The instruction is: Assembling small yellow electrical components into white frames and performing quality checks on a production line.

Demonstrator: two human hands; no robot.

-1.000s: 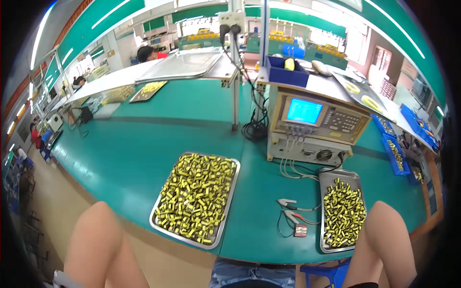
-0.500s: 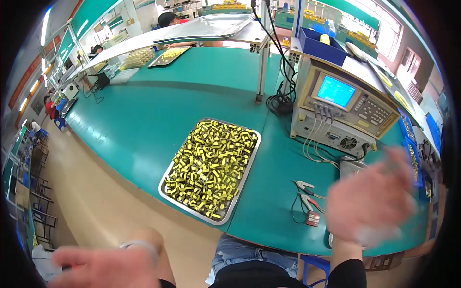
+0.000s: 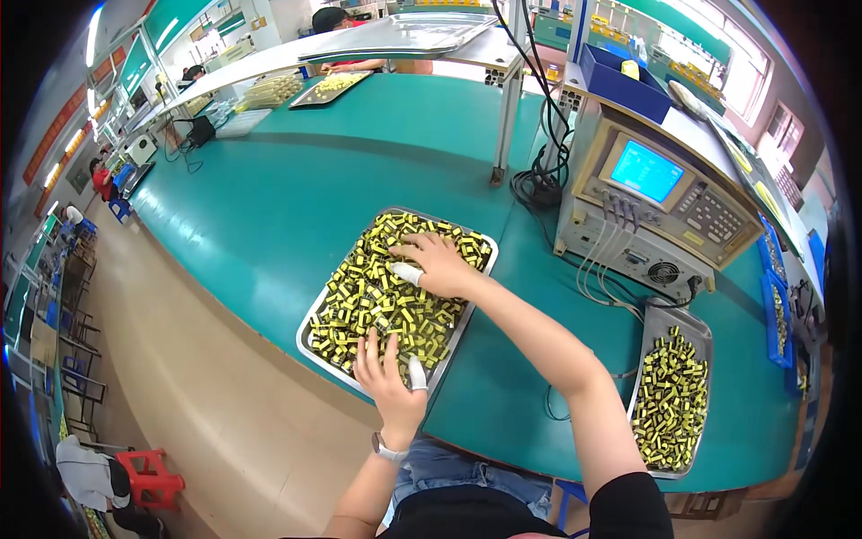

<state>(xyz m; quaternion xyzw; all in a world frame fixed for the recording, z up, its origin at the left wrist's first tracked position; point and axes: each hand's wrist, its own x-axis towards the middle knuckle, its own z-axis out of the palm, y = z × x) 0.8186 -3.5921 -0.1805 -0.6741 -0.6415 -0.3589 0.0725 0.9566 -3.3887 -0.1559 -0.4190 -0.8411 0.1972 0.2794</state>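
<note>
A metal tray [image 3: 310, 352] on the green table is heaped with small black-and-yellow electronic parts [image 3: 359, 292], which look like small transformers. My left hand [image 3: 392, 388] lies at the tray's near edge, its fingers spread over the parts. Farther up the tray, my right hand [image 3: 440, 267] rests on the heap with fingers stretched apart. Neither hand visibly grips a part. Each thumb wears a white finger cover, and a watch [image 3: 388, 448] is on my left wrist. My right forearm crosses the table right of the tray.
At right stands a bench meter [image 3: 691, 202] with a lit screen and cables. Before it, a second metal tray [image 3: 705, 337] holds similar parts. A shelf post [image 3: 509, 126] rises behind the first tray. People sit at the far side and left. A red stool [image 3: 150, 476] stands lower left.
Both hands have come inward from the sides onto the heaped parts. The second tray, mostly hidden behind my right hand before, now shows. The view has shifted slightly.
</note>
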